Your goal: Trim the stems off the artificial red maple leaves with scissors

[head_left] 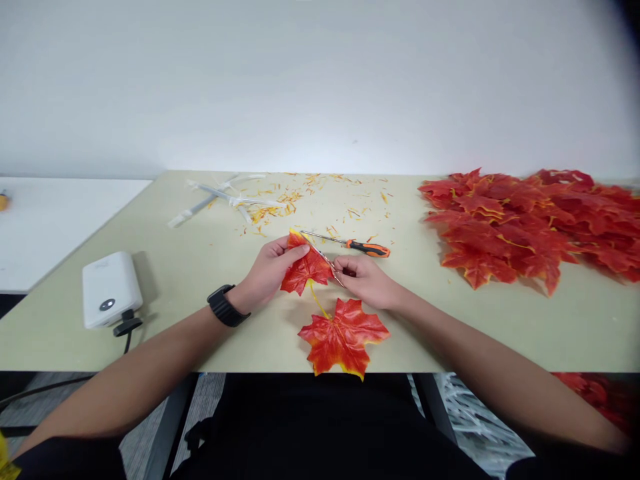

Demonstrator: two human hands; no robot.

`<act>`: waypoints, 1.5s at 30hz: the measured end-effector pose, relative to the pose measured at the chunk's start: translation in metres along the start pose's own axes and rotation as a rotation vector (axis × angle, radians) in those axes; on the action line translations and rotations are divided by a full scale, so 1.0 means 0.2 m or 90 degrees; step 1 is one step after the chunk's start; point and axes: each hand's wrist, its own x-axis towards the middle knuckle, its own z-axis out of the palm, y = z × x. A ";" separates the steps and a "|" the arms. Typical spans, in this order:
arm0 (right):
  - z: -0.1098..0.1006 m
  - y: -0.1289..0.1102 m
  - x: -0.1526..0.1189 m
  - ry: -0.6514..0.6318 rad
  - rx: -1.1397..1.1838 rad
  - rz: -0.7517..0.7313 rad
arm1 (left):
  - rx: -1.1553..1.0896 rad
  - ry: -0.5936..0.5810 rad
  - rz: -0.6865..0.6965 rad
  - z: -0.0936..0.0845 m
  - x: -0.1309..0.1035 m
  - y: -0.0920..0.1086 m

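1. Red, lobed artificial leaf (306, 268) at mid-table, its edge against slim silver metal scissors (323, 255): partway through, I'd judge, yellow scraps (273, 212) lying far, yellow rim showing on the joined near leaf (344, 335).
2. Left hand (270, 268), nearly closed, pinches the upper leaf, thumb on top.
3. Right hand (371, 283) curls round the scissors; blade opening, can't tell.
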 end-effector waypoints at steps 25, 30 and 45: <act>0.02 0.00 0.00 0.016 0.002 0.005 | 0.023 0.029 0.004 0.02 0.00 -0.02; 0.02 0.00 0.01 0.029 0.013 0.017 | 0.019 0.018 -0.006 0.01 0.00 -0.02; -0.06 -0.03 0.00 -0.001 -0.038 0.016 | 0.029 0.007 -0.020 0.00 -0.01 0.02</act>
